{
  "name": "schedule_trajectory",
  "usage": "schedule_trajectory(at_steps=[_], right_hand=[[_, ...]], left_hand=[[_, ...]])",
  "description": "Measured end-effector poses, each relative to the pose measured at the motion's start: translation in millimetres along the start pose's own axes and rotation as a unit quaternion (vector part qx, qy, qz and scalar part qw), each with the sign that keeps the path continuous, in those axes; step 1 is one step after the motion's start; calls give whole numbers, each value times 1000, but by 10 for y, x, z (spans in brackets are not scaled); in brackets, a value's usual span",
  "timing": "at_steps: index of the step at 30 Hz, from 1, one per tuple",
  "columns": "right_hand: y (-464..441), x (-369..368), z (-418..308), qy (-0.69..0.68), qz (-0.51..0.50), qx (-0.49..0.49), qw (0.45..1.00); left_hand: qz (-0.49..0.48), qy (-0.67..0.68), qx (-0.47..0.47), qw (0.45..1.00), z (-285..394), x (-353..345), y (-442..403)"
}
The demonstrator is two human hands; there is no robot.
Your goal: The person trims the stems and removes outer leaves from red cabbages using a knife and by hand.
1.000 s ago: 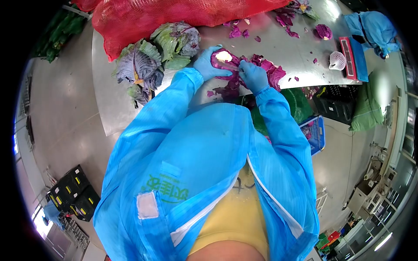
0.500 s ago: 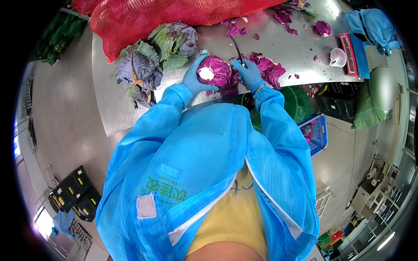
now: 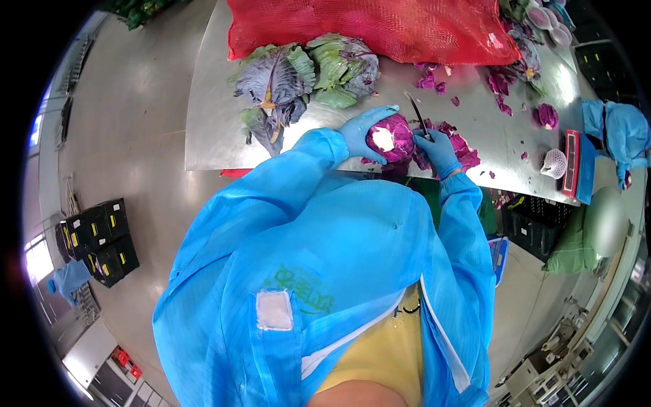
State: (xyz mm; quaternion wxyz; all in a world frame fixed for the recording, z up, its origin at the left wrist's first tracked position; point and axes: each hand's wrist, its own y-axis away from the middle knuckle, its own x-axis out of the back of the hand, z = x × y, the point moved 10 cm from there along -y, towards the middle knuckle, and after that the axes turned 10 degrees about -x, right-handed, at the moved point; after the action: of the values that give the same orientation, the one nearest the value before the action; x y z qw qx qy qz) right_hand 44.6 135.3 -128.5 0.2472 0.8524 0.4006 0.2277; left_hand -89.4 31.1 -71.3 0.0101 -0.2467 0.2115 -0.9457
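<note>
Left hand (image 3: pixel 363 136) out over the near edge of the bench (image 3: pixel 217 115), elbow bent, forearm slanting in from the left. Hand is half open, fingers spread and curved, gripping the left side of a purple cabbage (image 3: pixel 397 142): fingertips at the far side, thumb at the near side. Right hand (image 3: pixel 439 152) just right of the cabbage, forearm running nearly straight out from the body, fingers curled tight on the handle of a knife (image 3: pixel 417 113). Both hands gloved in blue.

Cabbage sits between the hands, near the bench's front edge. Round, no clear long axis; pale cut stem end faces up toward the camera, a bit left. Hard to tell from above if it rests on the bench or is lifted slightly. Knife's long axis points away from the person, tip far and slightly left, blade curved, beyond the right side of the cabbage.

Loose leaves (image 3: pixel 466 152) crowd the bench right beside the right hand. Two leafy heads (image 3: pixel 342 68) stand left of and beyond the left hand. Red mesh sack (image 3: pixel 366 30) blocks the far side. Further right: small cabbage (image 3: pixel 546 117), white foam net (image 3: pixel 554 164), red and blue box (image 3: pixel 571 163). Co-worker's blue sleeve (image 3: pixel 624 129) past the bench's right end.
</note>
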Motion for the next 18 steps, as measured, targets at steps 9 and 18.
schedule_trajectory(at_steps=[9,18], right_hand=[[113,25,-105,88,69,24,993],[227,74,69,-21,121,26,992]], left_hand=[[-33,7,10,999,-62,-76,-28],[3,54,13,998,-83,-46,27]])
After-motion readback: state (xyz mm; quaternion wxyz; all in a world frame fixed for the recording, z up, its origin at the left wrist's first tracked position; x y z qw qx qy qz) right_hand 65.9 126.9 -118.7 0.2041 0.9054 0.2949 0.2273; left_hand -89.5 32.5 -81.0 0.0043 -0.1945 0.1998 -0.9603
